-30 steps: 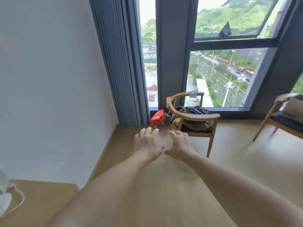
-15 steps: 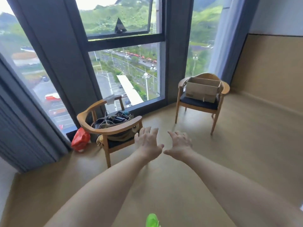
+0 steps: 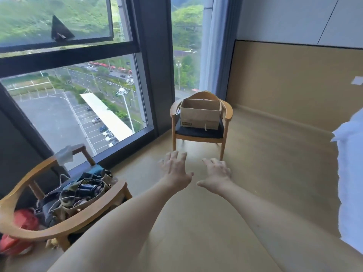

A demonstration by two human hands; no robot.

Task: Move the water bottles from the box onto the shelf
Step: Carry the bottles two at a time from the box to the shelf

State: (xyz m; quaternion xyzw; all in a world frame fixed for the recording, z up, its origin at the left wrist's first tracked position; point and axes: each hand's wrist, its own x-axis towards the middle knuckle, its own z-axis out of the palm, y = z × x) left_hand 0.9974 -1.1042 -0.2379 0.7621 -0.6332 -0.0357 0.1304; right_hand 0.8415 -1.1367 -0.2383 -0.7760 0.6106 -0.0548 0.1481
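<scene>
Both arms reach forward over the floor [image 3: 265, 163], palms down. The left hand [image 3: 176, 169] has its fingers spread and holds nothing; the right hand [image 3: 217, 174] just beside it is likewise loose and empty. Well beyond them the box [image 3: 200, 116] sits open on the seat of the far chair [image 3: 227, 112], by the window corner; whether bottles lie inside cannot be told. A near chair [image 3: 64, 224] at the left carries a heap of cables [image 3: 78, 193].

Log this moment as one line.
stage: approach | left hand: open, empty | right hand: open, empty | cardboard box: on far chair | bottles: unseen
</scene>
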